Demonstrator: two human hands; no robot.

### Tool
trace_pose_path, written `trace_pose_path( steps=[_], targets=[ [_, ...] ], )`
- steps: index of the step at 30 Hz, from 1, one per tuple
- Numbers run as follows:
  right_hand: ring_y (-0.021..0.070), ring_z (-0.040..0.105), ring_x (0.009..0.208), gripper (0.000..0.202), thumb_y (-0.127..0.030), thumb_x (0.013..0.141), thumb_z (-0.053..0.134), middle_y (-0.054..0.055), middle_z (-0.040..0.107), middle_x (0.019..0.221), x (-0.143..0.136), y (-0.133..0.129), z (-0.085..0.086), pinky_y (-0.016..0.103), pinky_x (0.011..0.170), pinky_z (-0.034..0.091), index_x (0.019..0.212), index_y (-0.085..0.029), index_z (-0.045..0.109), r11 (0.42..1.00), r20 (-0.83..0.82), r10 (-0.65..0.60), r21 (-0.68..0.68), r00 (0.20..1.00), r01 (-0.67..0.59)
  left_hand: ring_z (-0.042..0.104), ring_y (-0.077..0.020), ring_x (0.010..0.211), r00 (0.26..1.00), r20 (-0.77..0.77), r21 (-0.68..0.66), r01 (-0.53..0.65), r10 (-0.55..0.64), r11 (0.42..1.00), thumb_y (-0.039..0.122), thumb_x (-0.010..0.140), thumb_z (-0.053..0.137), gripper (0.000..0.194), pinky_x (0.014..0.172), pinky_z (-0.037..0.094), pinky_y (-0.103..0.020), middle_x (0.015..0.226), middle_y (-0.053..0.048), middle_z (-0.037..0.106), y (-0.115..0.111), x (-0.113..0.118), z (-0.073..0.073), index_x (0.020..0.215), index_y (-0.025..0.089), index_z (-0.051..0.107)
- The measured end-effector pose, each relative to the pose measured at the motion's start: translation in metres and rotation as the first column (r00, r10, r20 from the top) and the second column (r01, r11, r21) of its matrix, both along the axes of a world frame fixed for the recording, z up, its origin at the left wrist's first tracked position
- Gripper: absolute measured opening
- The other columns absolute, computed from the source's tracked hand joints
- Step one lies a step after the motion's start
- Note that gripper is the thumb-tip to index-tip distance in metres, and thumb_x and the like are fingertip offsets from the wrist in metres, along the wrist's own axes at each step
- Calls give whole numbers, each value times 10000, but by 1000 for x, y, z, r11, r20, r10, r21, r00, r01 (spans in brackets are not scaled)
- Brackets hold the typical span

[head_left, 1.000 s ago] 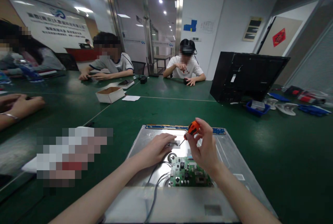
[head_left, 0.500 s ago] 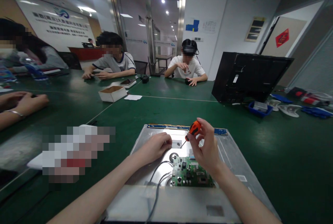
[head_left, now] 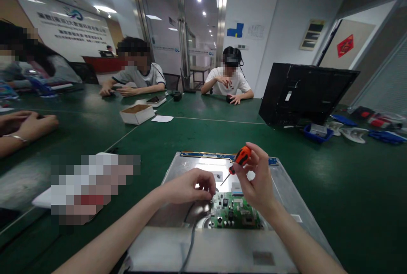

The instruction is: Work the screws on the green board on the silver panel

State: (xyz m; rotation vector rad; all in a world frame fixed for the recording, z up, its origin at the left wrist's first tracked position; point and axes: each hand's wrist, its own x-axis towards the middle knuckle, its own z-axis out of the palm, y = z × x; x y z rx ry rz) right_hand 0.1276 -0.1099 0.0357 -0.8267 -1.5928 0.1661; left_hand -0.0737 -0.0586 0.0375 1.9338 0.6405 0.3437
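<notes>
My right hand (head_left: 259,180) grips an orange-and-black screwdriver (head_left: 243,155), its thin shaft slanting down to the left, the tip above the metal panel. My left hand (head_left: 193,187) is closed, thumb and fingers pinched at the upper left corner of a green circuit board (head_left: 235,212). Whether anything small is between those fingertips is hidden. The board lies on the silvery back of a flat display panel (head_left: 171,248). A grey cable (head_left: 192,240) runs from the board's left side toward me. A narrow blue circuit strip (head_left: 206,155) lines the panel's far edge.
A black monitor housing (head_left: 308,93) stands at the right, by a blue tray (head_left: 318,134) and gloves (head_left: 386,137). An open white box (head_left: 137,115) and paper (head_left: 162,118) lie ahead on the green table (head_left: 203,138). Several people sit around it; one person's hands (head_left: 34,127) rest at the left.
My left hand has moved toward me and slightly right, to the board's corner. My right hand with the screwdriver has shifted a little right, its tip slightly lower.
</notes>
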Motion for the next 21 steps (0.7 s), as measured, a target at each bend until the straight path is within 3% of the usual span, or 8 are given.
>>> trace_pose_path(
  steps=[7,15,21],
  targets=[
    [127,598,651,539,-137,882,556,-2,579,869,6,-14,-8,217,477,498,1354,-290,345,999,-12,15,-47,1000,-16,523,-127,647,990,-94,-52,102,-106,993,98,729,617,85,610,407,-240,714,16,612,-19,2,4,779,158,649],
    [128,611,629,552,-115,876,558,-3,588,843,-1,-19,-12,221,462,476,1362,-262,341,995,12,97,-33,995,-97,521,-108,591,986,-161,-13,53,-54,999,60,699,624,145,530,376,-195,680,25,618,-34,0,-6,786,159,685],
    [139,620,666,563,-120,872,567,15,601,892,-1,-22,-15,231,474,480,1369,-263,342,995,41,99,-18,994,-99,524,-102,570,986,-161,-12,34,-35,999,75,698,652,119,521,383,-189,660,28,632,-37,1,-5,772,155,699]
  ],
)
